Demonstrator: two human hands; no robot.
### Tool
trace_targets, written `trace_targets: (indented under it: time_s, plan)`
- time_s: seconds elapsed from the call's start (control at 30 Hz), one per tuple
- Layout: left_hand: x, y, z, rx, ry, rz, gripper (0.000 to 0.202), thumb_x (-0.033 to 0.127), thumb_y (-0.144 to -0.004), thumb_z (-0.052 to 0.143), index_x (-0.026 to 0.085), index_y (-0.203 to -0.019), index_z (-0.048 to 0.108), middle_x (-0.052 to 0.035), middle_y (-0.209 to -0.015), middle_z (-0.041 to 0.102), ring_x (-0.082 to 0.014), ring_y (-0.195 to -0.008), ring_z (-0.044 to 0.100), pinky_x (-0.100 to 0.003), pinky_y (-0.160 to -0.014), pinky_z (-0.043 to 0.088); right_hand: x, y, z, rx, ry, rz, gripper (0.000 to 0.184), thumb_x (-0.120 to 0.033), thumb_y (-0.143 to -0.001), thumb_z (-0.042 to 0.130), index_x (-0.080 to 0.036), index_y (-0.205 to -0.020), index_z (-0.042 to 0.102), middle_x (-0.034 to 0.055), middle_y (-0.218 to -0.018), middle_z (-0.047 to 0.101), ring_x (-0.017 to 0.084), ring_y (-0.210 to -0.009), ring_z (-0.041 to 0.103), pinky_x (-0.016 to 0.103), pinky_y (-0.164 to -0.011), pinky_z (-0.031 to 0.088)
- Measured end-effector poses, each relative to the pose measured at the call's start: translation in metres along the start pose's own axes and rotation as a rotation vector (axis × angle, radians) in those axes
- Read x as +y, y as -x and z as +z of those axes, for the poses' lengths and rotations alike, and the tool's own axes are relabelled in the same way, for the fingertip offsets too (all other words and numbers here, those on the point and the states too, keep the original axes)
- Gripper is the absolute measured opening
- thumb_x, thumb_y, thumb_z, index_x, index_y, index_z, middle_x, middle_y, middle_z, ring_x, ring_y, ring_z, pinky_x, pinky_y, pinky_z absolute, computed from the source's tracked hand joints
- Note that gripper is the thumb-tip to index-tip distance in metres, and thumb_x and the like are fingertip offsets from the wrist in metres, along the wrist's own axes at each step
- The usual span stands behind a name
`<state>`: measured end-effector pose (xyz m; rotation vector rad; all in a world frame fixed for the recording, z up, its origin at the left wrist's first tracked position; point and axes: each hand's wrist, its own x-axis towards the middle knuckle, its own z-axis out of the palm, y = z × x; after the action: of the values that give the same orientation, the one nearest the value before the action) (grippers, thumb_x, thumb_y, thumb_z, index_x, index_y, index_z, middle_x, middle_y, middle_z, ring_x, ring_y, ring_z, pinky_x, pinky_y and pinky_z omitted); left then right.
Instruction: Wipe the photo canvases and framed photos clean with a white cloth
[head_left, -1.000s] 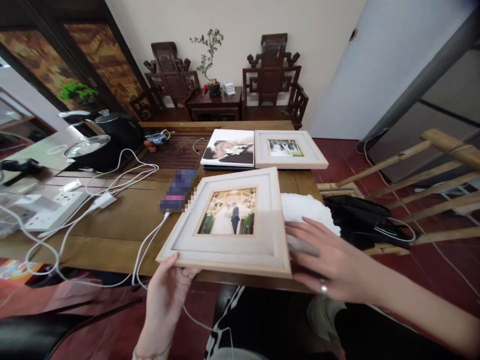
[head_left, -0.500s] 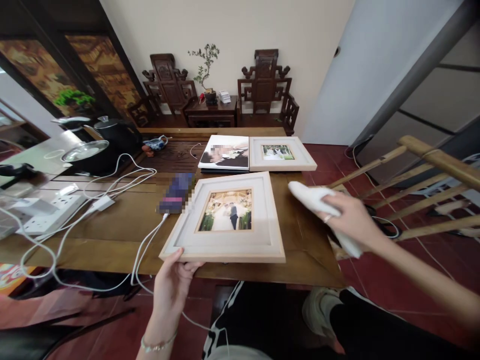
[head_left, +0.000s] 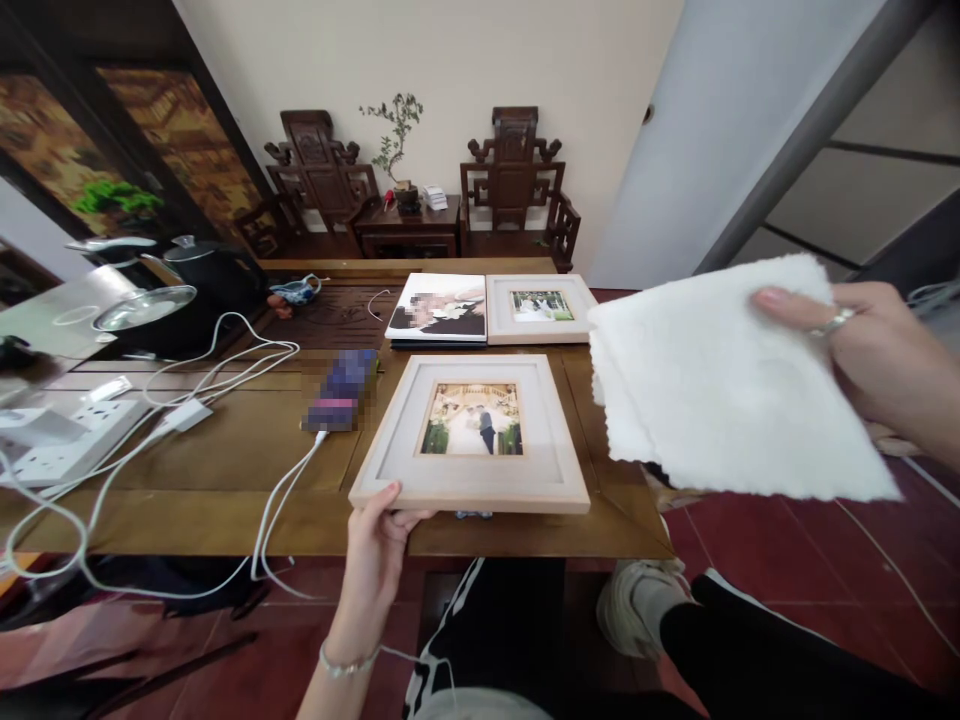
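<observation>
My left hand (head_left: 381, 545) grips the near-left corner of a light wooden picture frame (head_left: 559, 470), thumb on top and fingers underneath. Inside its white mat is a wedding photo. The frame lies face up, tilted a little, over the near edge of the table. At the right, my right hand (head_left: 874, 345) pinches a white, folded paper towel (head_left: 735, 390) with ragged edges, which hangs spread out, apart from the frame. Behind stand a second picture frame (head_left: 501, 306) and, touching its left side, a white-edged photo book or panel (head_left: 420, 335) with a blurred picture.
A phone (head_left: 341, 390) on a white cable lies left of the frame on the wooden table (head_left: 225, 440). Further left are a power strip (head_left: 79, 440), tangled cables, a lidded black pot (head_left: 150, 325) and a kettle (head_left: 214, 270). Carved chairs (head_left: 514, 180) stand by the wall.
My right hand has risen to the right and the paper towel, bunched before, now hangs spread out. My left hand and the frame it holds appear slightly further right.
</observation>
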<state>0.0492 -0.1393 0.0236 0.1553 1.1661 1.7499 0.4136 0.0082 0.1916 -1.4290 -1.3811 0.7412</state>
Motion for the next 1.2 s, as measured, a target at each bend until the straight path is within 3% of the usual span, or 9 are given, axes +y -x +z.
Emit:
trace_targets:
  time_s: [0.13, 0.4, 0.57, 0.67, 0.87, 0.97, 1.03, 1.13, 1.2]
  plan:
    - [-0.009, -0.001, 0.006, 0.002, 0.005, 0.000, 0.023, 0.007, -0.068, 0.070, 0.012, -0.090, 0.064, -0.0011, -0.078, 0.074, -0.0181, -0.055, 0.071, -0.030, -0.052, 0.066, -0.012, -0.013, 0.016, -0.065, -0.090, 0.032, 0.040, -0.058, -0.068, 0.075, -0.020, -0.070, 0.063, 0.0129, -0.073, 0.064, 0.028, -0.070, 0.063, 0.043, -0.056, 0.052]
    - [-0.017, 0.007, 0.014, -0.071, -0.054, -0.123, 0.023, 0.006, -0.077, 0.073, 0.010, -0.097, 0.064, -0.0075, -0.086, 0.077, -0.0238, -0.065, 0.076, -0.038, -0.074, 0.067, -0.003, -0.037, 0.034, -0.088, 0.428, -0.608, 0.041, -0.045, -0.060, 0.089, -0.019, -0.081, 0.066, 0.0042, -0.094, 0.063, 0.022, -0.088, 0.060, 0.037, -0.080, 0.048]
    - [-0.013, 0.016, 0.008, -0.210, -0.027, -0.277, 0.012, 0.015, -0.083, 0.074, 0.010, -0.089, 0.065, -0.0148, -0.091, 0.078, -0.0325, -0.095, 0.076, -0.048, -0.093, 0.061, 0.022, -0.038, 0.049, -0.064, 0.623, -0.778, 0.025, -0.028, -0.073, 0.077, -0.022, -0.076, 0.052, 0.0105, -0.111, 0.061, 0.028, -0.097, 0.059, 0.044, -0.090, 0.047]
    - [-0.014, 0.017, 0.003, -0.246, -0.081, -0.296, 0.012, 0.020, -0.086, 0.074, 0.010, -0.087, 0.067, -0.0163, -0.098, 0.078, -0.0310, -0.105, 0.073, -0.043, -0.096, 0.059, 0.039, -0.020, 0.071, -0.226, 0.755, -0.876, 0.008, -0.015, -0.083, 0.055, -0.022, -0.080, 0.052, 0.0153, -0.137, 0.053, 0.033, -0.105, 0.057, 0.047, -0.084, 0.050]
    - [0.000, 0.018, -0.008, -0.291, -0.571, -0.299, 0.041, 0.050, -0.087, 0.070, 0.009, -0.083, 0.071, -0.0209, -0.087, 0.078, -0.0284, -0.084, 0.078, -0.033, -0.073, 0.064, 0.075, 0.037, 0.119, -0.620, 0.943, -1.143, 0.043, 0.009, -0.072, 0.043, -0.018, -0.098, 0.064, 0.0194, -0.133, 0.058, 0.032, -0.103, 0.057, 0.044, -0.080, 0.051]
    - [0.017, 0.017, -0.011, -0.342, -0.883, -0.022, 0.052, 0.063, -0.087, 0.061, 0.014, -0.070, 0.066, -0.0096, -0.057, 0.070, -0.0186, -0.045, 0.066, -0.025, -0.043, 0.052, 0.089, 0.050, 0.126, -0.689, 1.007, -1.140, 0.049, 0.012, -0.068, 0.045, -0.015, -0.106, 0.064, 0.0201, -0.115, 0.065, 0.032, -0.103, 0.057, 0.040, -0.080, 0.050]
    - [0.027, 0.009, -0.006, -0.359, -1.032, 0.301, 0.045, 0.057, -0.093, 0.054, 0.016, -0.079, 0.066, -0.0032, -0.058, 0.066, -0.0142, -0.043, 0.059, -0.025, -0.047, 0.051, 0.096, 0.053, 0.125, -0.703, 0.985, -1.106, 0.056, 0.012, -0.065, 0.045, -0.013, -0.112, 0.062, 0.0205, -0.115, 0.064, 0.034, -0.116, 0.054, 0.045, -0.088, 0.048]
    - [0.030, -0.022, 0.009, -0.267, -1.265, 0.754, 0.028, 0.042, -0.092, 0.060, 0.019, -0.107, 0.067, -0.0088, -0.095, 0.071, -0.0238, -0.088, 0.070, -0.040, -0.082, 0.058, 0.102, 0.053, 0.124, -0.705, 0.955, -1.043, 0.067, 0.014, -0.062, 0.041, -0.013, -0.121, 0.058, 0.0219, -0.124, 0.061, 0.036, -0.134, 0.043, 0.053, -0.102, 0.040]
    - [0.025, -0.052, 0.019, -0.360, -1.372, 0.928, 0.040, 0.036, -0.088, 0.064, 0.020, -0.125, 0.060, -0.0164, -0.134, 0.057, -0.0331, -0.128, 0.055, -0.053, -0.107, 0.045, 0.103, 0.054, 0.125, -0.721, 0.951, -1.005, 0.070, 0.015, -0.063, 0.038, -0.013, -0.124, 0.056, 0.0218, -0.130, 0.058, 0.034, -0.137, 0.042, 0.054, -0.105, 0.038]
